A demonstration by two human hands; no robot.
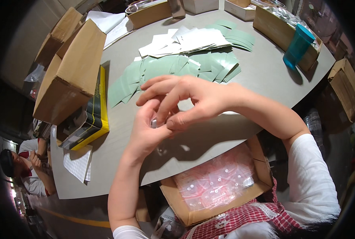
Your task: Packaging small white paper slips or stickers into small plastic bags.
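Both of my hands meet above the grey table, in front of the spread of green cards. My left hand (142,129) is curled, palm facing inward, around a small whitish piece (154,124) that mostly hides behind the fingers. Over it arches my right hand (191,97), its thumb and forefinger bent down close together at the left palm. What those fingertips hold, if anything, is covered. Beyond the hands lie overlapping green cards (161,67) and a loose pile of white cards (197,40).
An open carton of clear plastic bags (217,179) sits against my apron below the table edge. Cardboard boxes (71,75) and a black-yellow box (93,119) stand at left. A teal cup (299,46) is at right. Another person (28,167) sits far left.
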